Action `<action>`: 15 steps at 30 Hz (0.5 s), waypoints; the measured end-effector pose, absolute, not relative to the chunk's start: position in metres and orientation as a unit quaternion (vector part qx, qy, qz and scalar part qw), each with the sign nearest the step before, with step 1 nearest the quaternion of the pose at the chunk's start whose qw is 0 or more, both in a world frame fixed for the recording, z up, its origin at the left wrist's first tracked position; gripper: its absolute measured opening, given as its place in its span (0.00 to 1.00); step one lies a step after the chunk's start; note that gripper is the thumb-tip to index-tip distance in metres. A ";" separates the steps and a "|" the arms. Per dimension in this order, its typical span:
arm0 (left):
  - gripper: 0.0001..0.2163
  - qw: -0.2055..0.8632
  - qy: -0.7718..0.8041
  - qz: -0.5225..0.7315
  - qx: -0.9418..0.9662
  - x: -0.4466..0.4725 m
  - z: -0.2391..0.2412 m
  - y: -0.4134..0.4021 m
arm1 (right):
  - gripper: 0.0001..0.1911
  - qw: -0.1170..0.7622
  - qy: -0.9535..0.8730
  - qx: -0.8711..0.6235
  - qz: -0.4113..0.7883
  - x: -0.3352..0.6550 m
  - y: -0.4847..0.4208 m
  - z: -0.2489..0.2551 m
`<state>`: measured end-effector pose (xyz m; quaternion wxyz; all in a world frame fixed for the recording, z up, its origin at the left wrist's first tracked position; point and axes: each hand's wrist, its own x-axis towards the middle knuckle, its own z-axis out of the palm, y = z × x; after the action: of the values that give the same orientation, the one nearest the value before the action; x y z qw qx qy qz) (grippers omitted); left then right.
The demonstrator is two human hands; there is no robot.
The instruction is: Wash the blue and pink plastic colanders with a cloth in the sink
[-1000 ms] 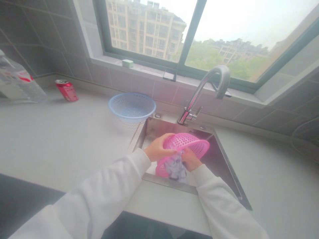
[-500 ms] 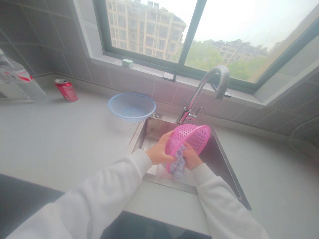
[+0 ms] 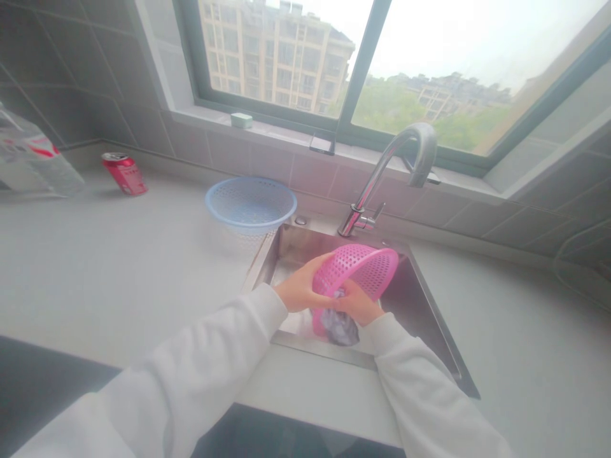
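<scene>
The left hand (image 3: 304, 289) grips a pink, round, perforated plastic basket (image 3: 379, 270), with the thumb along the near rim and the fingers spread against the outer wall. The right hand (image 3: 359, 303) is closed on a crumpled grey-and-white cloth (image 3: 341, 327), positioned at the basket's mouth; the exact placement of its fingertips is hidden. The basket is tilted on its side inside a rectangular stainless-steel sink (image 3: 410, 305), its opening facing the right hand and the person. The cloth hangs below the right hand, across the lower part of the basket rim (its lower edge is blurred). Both forearms, in white long sleeves (image 3: 229, 334), extend over the front edge of the sink. A curved chrome faucet (image 3: 421, 156) stands behind the sink, its spout above and to the right of the basket. A light-blue, round, perforated plastic basket (image 3: 252, 224) stands upright on the pale grey countertop (image 3: 181, 267), just beside the sink's left rear corner. Farther left are a red metal can (image 3: 126, 175) and a clear plastic bottle (image 3: 42, 166). A pale green block (image 3: 241, 120) rests on the windowsill (image 3: 277, 132).
</scene>
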<state>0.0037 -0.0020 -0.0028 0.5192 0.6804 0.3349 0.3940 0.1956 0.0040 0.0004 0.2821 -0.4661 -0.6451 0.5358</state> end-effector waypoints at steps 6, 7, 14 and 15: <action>0.50 0.512 0.350 0.364 0.695 0.005 -0.002 -0.001 | 0.21 0.408 -0.519 -0.501 0.560 0.200 0.010 0.000; 0.51 0.506 0.352 0.363 0.699 0.005 -0.001 -0.001 | 0.19 0.459 -0.478 -0.491 0.565 0.201 0.011 0.003; 0.50 0.504 0.343 0.393 0.688 0.006 0.000 -0.002 | 0.16 0.430 -0.509 -0.448 0.596 0.193 0.005 0.006; 0.50 0.509 0.342 0.397 0.683 0.005 -0.001 -0.002 | 0.17 0.373 -0.545 -0.451 0.600 0.192 0.004 0.004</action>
<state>0.0052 -0.0019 -0.0006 0.5087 0.6832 0.3420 0.3968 0.1917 0.0038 0.0035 0.3735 -0.4508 -0.5455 0.5998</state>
